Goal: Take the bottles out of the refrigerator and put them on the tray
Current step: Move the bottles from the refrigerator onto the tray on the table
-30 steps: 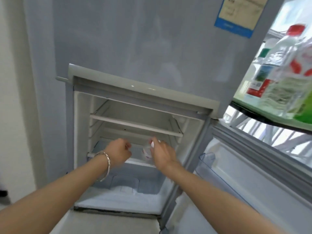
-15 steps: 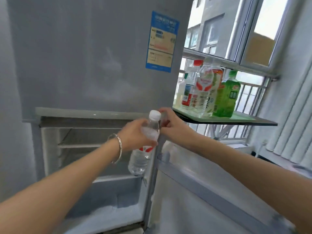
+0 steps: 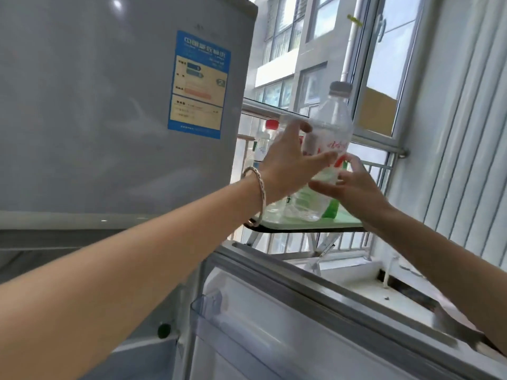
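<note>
Holding a clear bottle (image 3: 330, 127) with a pale cap, tilted, over the near edge of the green tray (image 3: 348, 224). Gripping its middle with the left hand (image 3: 285, 168), thumb up one side, fingers across the red label. Wrapping the right hand (image 3: 352, 187) round its lower part. Bottom touching the tray or not: cannot tell.

On the tray behind the hands: a red-capped bottle (image 3: 272, 127) near the left edge and a green bottle (image 3: 332, 211) more to the right.

Probably well along: some bottles standing on the tray, this one out of the refrigerator (image 3: 109, 119) and nearly down. Left to do: set it upright, let go, then look for more. No view of the shelves here, only the lower door (image 3: 301, 311) hanging open.
</note>
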